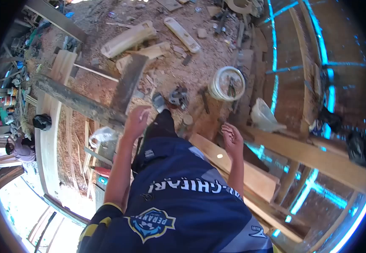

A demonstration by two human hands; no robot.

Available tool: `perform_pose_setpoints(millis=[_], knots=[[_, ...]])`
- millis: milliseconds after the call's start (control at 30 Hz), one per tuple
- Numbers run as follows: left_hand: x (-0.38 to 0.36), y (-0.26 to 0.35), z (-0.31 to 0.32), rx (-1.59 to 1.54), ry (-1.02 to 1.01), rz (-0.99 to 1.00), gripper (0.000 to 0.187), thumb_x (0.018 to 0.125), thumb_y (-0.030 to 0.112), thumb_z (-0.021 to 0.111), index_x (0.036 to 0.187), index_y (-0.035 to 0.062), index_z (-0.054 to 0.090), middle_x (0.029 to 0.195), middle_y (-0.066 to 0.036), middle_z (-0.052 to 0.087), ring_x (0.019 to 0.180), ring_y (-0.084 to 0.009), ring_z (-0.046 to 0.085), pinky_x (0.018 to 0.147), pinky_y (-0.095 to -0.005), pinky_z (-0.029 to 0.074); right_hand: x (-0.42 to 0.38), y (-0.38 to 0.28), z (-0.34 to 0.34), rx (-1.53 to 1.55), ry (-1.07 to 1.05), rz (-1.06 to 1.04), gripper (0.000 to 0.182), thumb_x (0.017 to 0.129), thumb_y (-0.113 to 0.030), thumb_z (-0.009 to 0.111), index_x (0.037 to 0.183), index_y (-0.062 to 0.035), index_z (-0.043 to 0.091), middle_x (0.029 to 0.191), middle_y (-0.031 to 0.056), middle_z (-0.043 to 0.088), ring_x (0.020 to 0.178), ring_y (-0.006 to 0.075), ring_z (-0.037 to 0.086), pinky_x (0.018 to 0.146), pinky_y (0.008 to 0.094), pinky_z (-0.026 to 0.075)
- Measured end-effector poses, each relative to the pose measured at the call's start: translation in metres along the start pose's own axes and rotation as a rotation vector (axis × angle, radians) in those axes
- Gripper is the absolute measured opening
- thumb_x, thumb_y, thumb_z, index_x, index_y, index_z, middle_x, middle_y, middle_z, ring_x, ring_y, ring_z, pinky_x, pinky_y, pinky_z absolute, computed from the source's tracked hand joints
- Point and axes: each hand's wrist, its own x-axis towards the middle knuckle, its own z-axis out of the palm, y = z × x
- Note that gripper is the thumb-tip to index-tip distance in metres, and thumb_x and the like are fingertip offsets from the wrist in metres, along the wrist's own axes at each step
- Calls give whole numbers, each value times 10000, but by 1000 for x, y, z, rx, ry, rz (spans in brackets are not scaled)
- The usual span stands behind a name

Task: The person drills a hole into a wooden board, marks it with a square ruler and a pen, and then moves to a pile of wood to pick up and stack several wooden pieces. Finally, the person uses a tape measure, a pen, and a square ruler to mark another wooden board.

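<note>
My left hand (138, 121) hangs in front of my body with nothing visible in it, its fingers loosely extended. Near it lie a dark board (129, 82) and a clear plastic bag (103, 136). On my other side, my right hand (232, 138) is raised over a pale plank (242, 166), fingers slightly bent and apart, holding nothing visible. Beyond my foot (159, 102) a grey power tool (178, 97) rests on the sawdust-covered ground. A white bucket (215, 89) with hand tools inside stands farther forward of my right hand.
Carved wooden pieces (128, 39) and a narrow slotted block (182, 34) lie ahead among shavings. A long beam (79, 99) crosses the left side over a long plank (48, 139). A person (22, 148) is at far left. Slatted wall (288, 50) borders the right.
</note>
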Motion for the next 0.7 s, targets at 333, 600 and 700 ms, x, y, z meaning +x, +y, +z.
perform_pose_setpoints(millis=[333,600,700], knots=[[158,-8,-65,29,-29,-60,242,1088,88,583,1277,60,733,1252,-196,738,1177,-398,716,1012,-442,557,171,-149,23,-219,12,-252,313,1009,23,704,1320,-5,716,1293,126,766,1223,237,728,1087,354,536],[205,-6,-107,13,148,-50,254,1083,75,604,1305,29,717,1263,-185,738,1189,-377,719,1035,-431,553,235,-178,-4,-302,140,-284,366,1016,68,671,1371,-12,705,1287,127,770,1220,228,738,1067,361,563],[229,-18,-103,7,139,-58,264,1072,75,626,1316,30,713,1272,-188,735,1195,-378,717,1049,-433,551,277,-189,2,-305,122,-309,367,1007,61,686,1366,-11,707,1283,132,771,1229,239,737,1073,367,559]])
